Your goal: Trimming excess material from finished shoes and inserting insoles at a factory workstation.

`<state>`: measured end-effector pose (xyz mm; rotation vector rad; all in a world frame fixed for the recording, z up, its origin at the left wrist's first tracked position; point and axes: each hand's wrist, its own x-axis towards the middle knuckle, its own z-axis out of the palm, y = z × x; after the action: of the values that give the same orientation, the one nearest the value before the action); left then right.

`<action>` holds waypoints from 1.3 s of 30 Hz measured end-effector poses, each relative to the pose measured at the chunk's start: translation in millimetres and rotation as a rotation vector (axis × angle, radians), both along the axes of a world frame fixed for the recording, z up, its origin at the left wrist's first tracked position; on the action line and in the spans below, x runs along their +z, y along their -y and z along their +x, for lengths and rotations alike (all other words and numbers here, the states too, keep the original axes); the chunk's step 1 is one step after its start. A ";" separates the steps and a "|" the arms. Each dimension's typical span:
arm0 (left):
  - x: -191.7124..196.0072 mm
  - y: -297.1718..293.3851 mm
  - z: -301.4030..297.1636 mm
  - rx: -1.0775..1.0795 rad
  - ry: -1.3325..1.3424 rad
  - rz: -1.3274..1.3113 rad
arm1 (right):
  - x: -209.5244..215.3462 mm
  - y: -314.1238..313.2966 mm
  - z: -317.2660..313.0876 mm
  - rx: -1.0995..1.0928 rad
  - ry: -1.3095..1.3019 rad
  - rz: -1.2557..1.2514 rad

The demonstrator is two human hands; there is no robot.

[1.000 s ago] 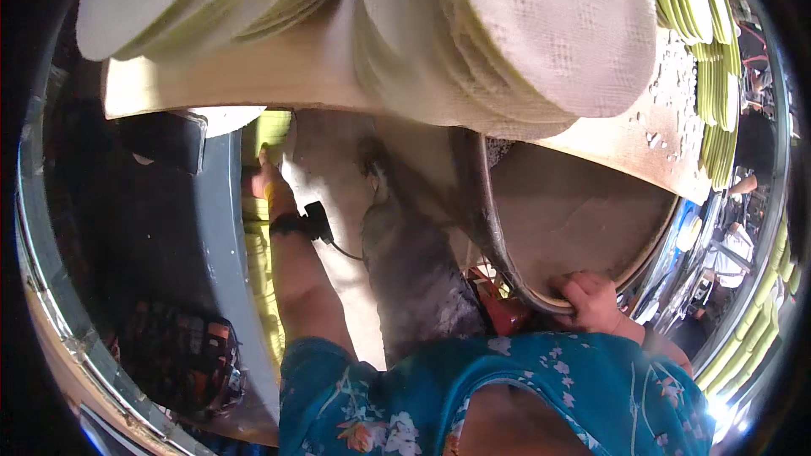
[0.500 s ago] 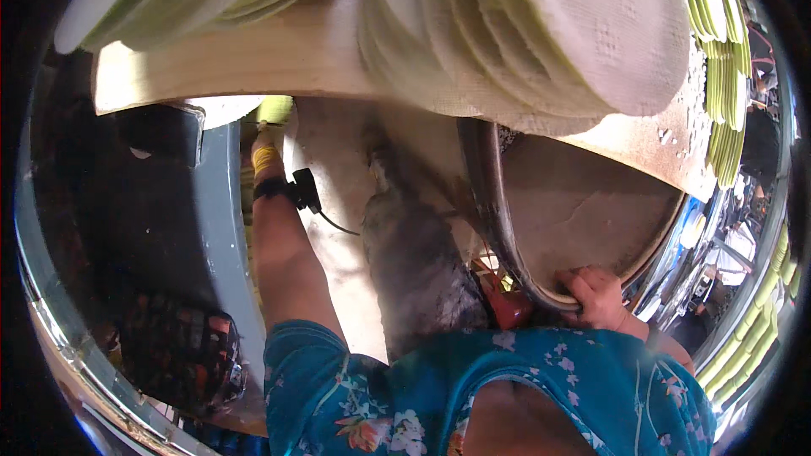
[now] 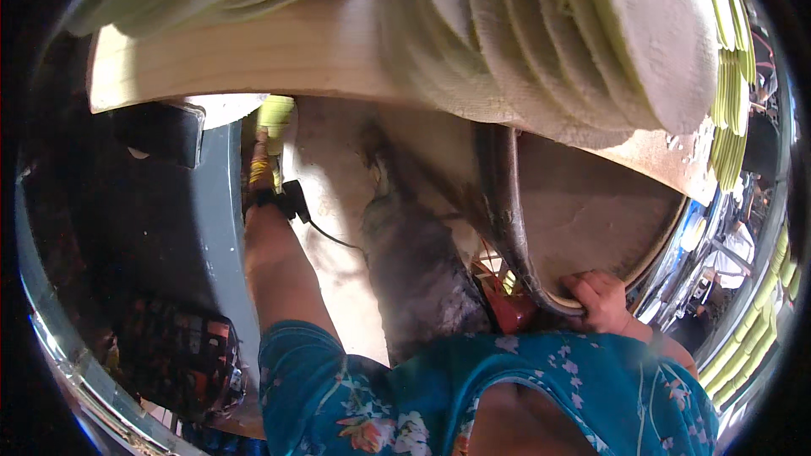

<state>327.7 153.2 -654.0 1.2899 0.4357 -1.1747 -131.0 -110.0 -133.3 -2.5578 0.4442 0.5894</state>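
Note:
My left arm reaches forward on the left, with a yellow band and a black strapped device point(image 3: 291, 201) at the wrist. My left hand point(image 3: 261, 145) is at the near end of a yellow-green stack of cloth pieces point(image 3: 275, 113); its fingers are mostly hidden. On the right, my right hand point(image 3: 598, 299) is closed over the near edge of a large brown round-rimmed thing point(image 3: 517, 232), which looks like a tub. Above, thick stacks of whitish-green cloth pieces point(image 3: 583, 42) overhang a pale wooden board point(image 3: 236, 59).
A grey-blue panel point(image 3: 221, 228) runs along the left, beside a dark patterned bundle point(image 3: 182, 355). Dark fabric point(image 3: 422, 279) lies between my arms, with a red object point(image 3: 513, 311) near the tub. More green cloth stacks point(image 3: 752, 342) line the far right.
My left hand and wrist have drawn slightly back toward me and to the left. The overhead stacks appear shifted right in view. My right hand stays on the rim.

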 end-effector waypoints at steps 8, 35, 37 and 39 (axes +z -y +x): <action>103.8 24.3 -34.3 0.025 0.087 0.184 | -1.2 -2.9 2.0 -0.010 -0.006 0.028; 475.0 -108.7 -196.8 -0.397 0.124 -0.182 | 13.6 -12.4 -17.7 -0.231 0.205 -0.019; 516.9 -115.8 -206.7 -0.497 0.238 -0.158 | 20.5 -10.3 -20.4 -0.190 0.476 0.076; 563.9 -112.6 -211.6 -0.624 0.232 -0.123 | 47.2 -12.0 -13.7 -0.012 0.631 0.020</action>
<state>116.1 265.8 -90.1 1.4806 -0.2303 -1.5099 -144.7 -97.9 -86.1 -2.5410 0.2236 -0.2270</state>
